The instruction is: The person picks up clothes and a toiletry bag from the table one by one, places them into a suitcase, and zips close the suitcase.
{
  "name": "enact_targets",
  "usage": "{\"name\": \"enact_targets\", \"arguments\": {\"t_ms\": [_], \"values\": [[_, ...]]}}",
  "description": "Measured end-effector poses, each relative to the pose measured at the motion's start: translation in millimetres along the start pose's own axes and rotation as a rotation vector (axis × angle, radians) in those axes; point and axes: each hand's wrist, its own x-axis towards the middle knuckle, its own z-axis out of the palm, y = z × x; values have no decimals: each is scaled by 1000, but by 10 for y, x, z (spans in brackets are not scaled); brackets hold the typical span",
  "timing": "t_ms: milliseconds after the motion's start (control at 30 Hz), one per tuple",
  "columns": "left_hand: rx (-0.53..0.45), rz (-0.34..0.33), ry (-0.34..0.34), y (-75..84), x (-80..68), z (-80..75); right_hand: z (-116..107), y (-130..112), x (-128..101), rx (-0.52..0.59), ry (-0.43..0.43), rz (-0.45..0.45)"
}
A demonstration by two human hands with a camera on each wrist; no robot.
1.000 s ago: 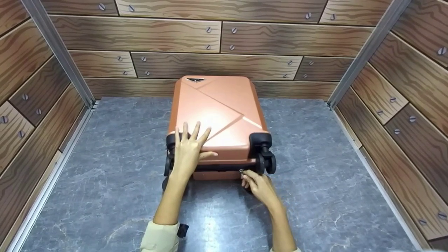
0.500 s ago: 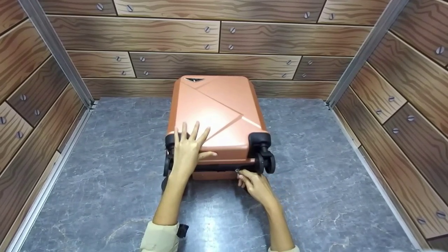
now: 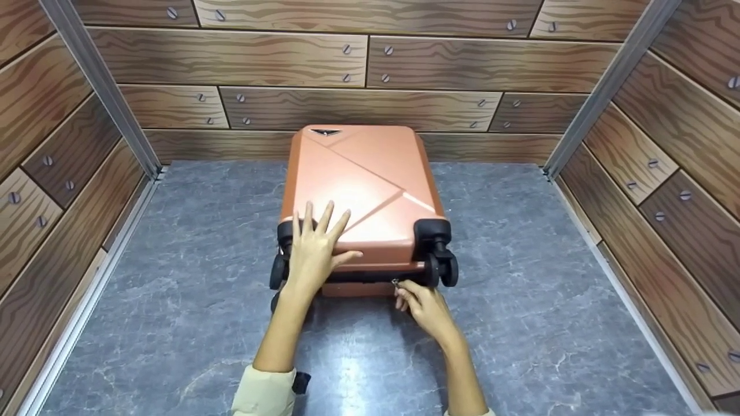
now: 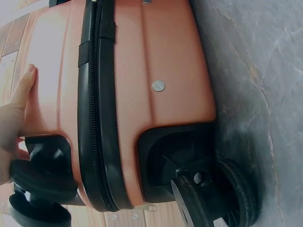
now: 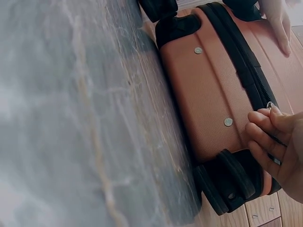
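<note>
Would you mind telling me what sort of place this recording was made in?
Probably a staged recording booth, not a real room: wood-grain wall panels printed with screw heads, metal corner posts, and a grey marble-look floor where an orange suitcase lies.

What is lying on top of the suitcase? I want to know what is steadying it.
The left hand rests flat, fingers spread, on the top shell of the suitcase near its wheel end. Nothing else lies there. The shell under the palm is covered.
</note>
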Motion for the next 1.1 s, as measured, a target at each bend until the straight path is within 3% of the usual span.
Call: {"name": "enact_targets", "arguments": {"t_ms": [200,567,1100], "values": [[23,11,-26,20,-10,19,-2,-10,0,-59,20,7],[63,-7,2,61,4,32,-6,-71,26,-176,35,-57],[76,-11,27,78,6,44,64,-117,63,-133,41,-111]]}}
